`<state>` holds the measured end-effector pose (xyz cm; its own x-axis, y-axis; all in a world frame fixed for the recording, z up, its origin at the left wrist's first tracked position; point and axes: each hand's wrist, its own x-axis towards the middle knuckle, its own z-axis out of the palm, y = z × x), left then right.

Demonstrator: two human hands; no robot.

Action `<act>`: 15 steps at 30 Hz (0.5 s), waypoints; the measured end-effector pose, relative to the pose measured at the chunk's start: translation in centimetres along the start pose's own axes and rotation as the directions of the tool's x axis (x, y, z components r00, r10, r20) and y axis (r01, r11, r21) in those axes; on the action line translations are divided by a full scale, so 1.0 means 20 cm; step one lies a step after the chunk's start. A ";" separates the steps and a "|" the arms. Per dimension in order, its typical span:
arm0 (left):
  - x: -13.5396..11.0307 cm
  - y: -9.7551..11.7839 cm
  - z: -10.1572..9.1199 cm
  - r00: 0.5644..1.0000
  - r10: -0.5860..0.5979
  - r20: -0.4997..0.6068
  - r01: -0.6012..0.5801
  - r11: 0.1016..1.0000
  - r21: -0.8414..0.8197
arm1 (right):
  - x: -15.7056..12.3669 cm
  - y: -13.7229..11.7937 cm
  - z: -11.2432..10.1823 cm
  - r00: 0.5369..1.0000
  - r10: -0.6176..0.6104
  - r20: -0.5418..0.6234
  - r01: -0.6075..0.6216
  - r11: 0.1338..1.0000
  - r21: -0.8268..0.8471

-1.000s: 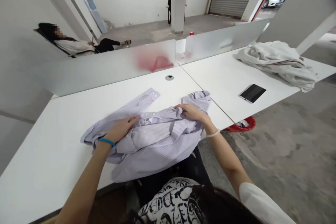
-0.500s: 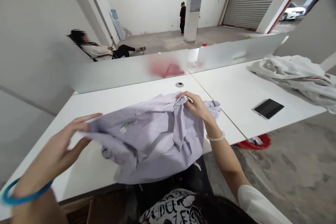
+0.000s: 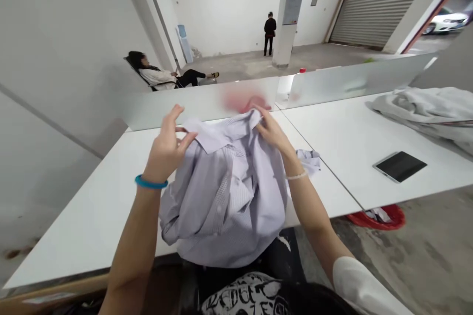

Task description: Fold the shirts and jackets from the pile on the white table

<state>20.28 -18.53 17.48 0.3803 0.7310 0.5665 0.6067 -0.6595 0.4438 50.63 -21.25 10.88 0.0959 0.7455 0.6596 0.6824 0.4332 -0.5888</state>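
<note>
A pale lilac striped shirt (image 3: 221, 192) hangs bunched from both hands over the table's near edge, its collar (image 3: 218, 135) uppermost. My left hand (image 3: 168, 145) is at the left end of the collar, the fabric pinched between thumb and fingers. At the collar's right end, my right hand (image 3: 269, 128) grips the cloth, with some fingertips behind it. The button front faces me and falls in loose folds. One sleeve end (image 3: 309, 160) lies on the table beyond my right forearm.
On the white table (image 3: 84, 226) a black-screened tablet (image 3: 399, 166) lies at right, before a heap of white cloth (image 3: 428, 108). A frosted divider (image 3: 185, 106) runs along the back. A red basket (image 3: 397, 219) stands on the floor. Two people are beyond, one seated, one standing.
My left hand has moved right and up, nearer the right hand, bringing the collar upright. The shirt has turned from its inside showing to its button front facing me.
</note>
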 end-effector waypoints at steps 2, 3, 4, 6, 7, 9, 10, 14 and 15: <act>0.08 -0.13 0.12 0.988 -0.045 0.146 0.035 0.997 0.066 | -0.02 0.16 -0.03 0.986 0.041 0.164 -0.027 0.996 -0.083; 0.08 -0.23 0.17 0.978 -0.088 0.189 0.066 0.990 0.122 | -0.06 0.25 -0.06 0.975 0.098 0.200 -0.070 0.987 -0.143; 0.06 -0.34 0.21 0.962 -0.138 0.234 0.100 0.981 0.166 | -0.10 0.34 -0.10 0.962 0.177 0.208 -0.131 0.967 -0.217; -0.04 -0.56 0.28 0.918 -0.202 0.340 0.136 0.969 0.209 | -0.22 0.49 -0.18 0.912 0.375 0.165 -0.285 0.870 -0.402; -0.10 -0.66 0.32 0.906 -0.194 0.375 0.117 0.969 0.218 | -0.28 0.55 -0.21 0.872 0.472 0.130 -0.355 0.793 -0.495; -0.24 -0.80 0.39 0.884 -0.167 0.436 0.068 0.970 0.233 | -0.38 0.65 -0.26 0.780 0.621 0.073 -0.436 0.624 -0.649; -0.30 -0.85 0.42 0.870 -0.156 0.467 0.048 0.971 0.236 | -0.42 0.68 -0.27 0.735 0.674 0.068 -0.444 0.556 -0.703; -0.49 -0.87 0.44 0.834 -0.149 0.531 0.021 0.971 0.239 | -0.46 0.71 -0.26 0.601 0.782 0.163 -0.402 0.472 -0.785; -0.51 -0.86 0.42 0.824 -0.179 0.537 0.038 0.964 0.263 | -0.46 0.70 -0.26 0.584 0.787 0.196 -0.392 0.485 -0.782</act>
<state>11.90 -13.17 -1.70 0.5795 0.8149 0.0146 0.7832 -0.5617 0.2666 63.15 -24.58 -1.00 0.4514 0.8760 -0.1696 0.8600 -0.4778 -0.1789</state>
